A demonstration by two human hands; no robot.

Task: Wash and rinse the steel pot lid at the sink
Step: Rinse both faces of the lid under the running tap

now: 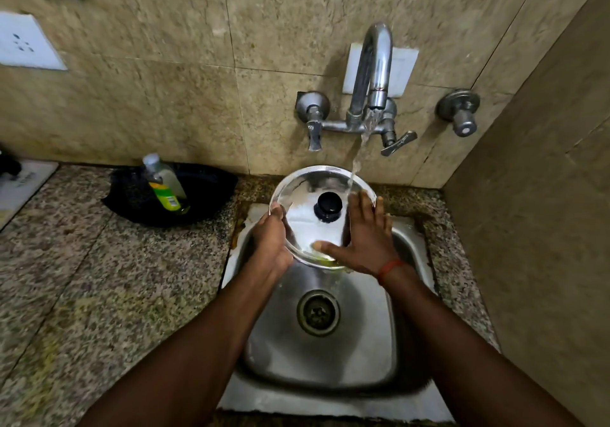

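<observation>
1. The round steel pot lid [310, 218] with a black knob [327, 206] is gripped at its left rim by the left hand [270, 242], the thumb lying over the edge and the remaining fingers hidden beneath.
2. The right hand [363, 242] is laid flat and spread on the right part of the lid's top, with the thumb stretched across the near rim and the fingertips reaching the far right edge; it is pressed on the lid, not closed around it.
3. A red thread band [389, 266] is worn on the right wrist.
4. The lid is held between the two hands, knob side up and tilted, above the far edge of the stainless steel sink [330, 370].
5. A stream of water [358, 159] is seen falling from the curved chrome tap [373, 70] onto the lid's far right part, just beside the right fingertips.
6. The round drain [318, 313] is seen in the middle of the basin, nearer than the lid.
7. A black pan [204, 192] is placed on the speckled granite worktop [99, 278] at its far edge, left of the sink, with a clear bottle with a green and yellow label [164, 184] leaning inside it.
</observation>
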